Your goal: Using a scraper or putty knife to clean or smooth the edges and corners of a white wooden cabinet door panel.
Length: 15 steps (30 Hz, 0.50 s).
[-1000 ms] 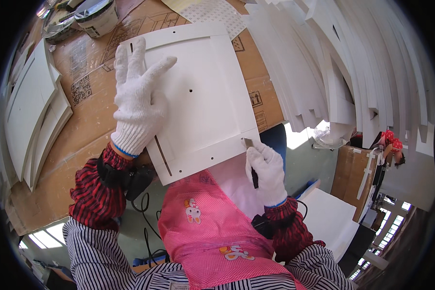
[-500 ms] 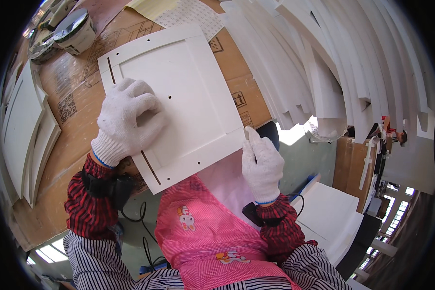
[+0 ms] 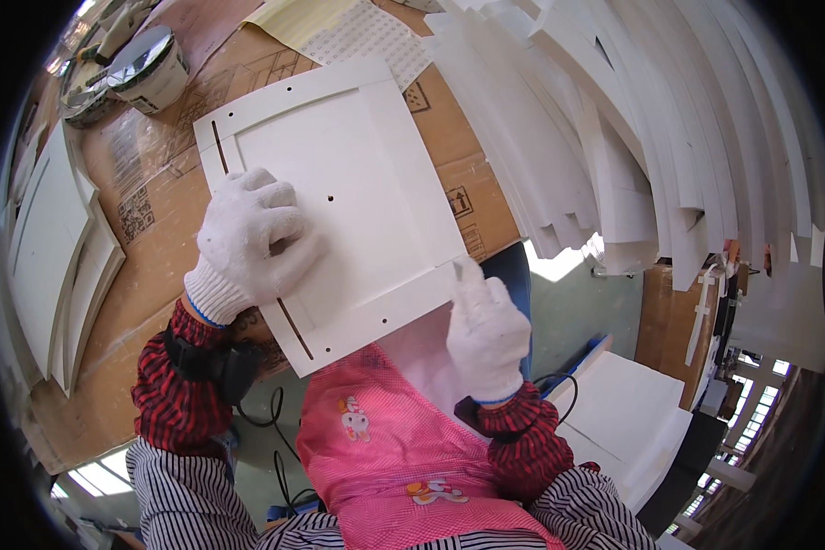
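A white framed panel (image 3: 357, 165), with several small dark holes and two narrow slots, lies tilted on the cardboard-covered table, its near corner out past the edge. My left hand (image 3: 252, 234), in a white knit glove, rests on the panel's left part between the slots. Its fingers are loosely bent and apart, gripping nothing. At the panel's near right corner is my gloved right hand (image 3: 489, 335). Its fingers are pinched around a small thin grey piece (image 3: 458, 268) that touches or nearly touches the edge; its kind is too small to tell.
Stacked white panels (image 3: 50, 247) lie at the left of the cardboard (image 3: 170, 261). Behind them stands a tub (image 3: 151, 78). Patterned paper sheets (image 3: 367, 41) lie at the back. Many long white boards (image 3: 559, 137) rise at the right. Another white panel (image 3: 614, 422) sits low at right.
The panel and my left hand appear slightly lower and to the right in view. My right hand has shifted a little left, its fingertips now over the panel's right edge.
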Motion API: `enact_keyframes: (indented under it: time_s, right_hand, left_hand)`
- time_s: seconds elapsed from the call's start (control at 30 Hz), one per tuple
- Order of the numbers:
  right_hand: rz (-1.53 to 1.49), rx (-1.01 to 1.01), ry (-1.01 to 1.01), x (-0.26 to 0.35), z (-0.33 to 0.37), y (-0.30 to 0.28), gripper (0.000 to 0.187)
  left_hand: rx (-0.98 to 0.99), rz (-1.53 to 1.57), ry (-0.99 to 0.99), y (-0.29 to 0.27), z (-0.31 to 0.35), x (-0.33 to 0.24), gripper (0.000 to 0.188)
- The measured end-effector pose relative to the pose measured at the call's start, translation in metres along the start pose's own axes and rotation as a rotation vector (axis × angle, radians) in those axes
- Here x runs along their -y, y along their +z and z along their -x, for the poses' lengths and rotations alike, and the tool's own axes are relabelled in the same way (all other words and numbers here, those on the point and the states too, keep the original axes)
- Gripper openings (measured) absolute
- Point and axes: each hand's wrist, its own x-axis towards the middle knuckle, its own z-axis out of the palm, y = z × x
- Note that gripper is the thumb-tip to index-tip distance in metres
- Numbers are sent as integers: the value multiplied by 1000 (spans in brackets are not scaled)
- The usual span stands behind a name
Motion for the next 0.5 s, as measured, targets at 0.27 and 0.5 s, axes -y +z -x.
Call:
enact_keyframes:
  time_s: [0.27,0.5]
  right_hand:
    - [29,18,9,4,6,0,42]
    - [-21,45,103,12,9,-6,42]
  left_hand:
    - [17,12,8,2,3,1,36]
    - [92,5,-46,-2,4,-10,44]
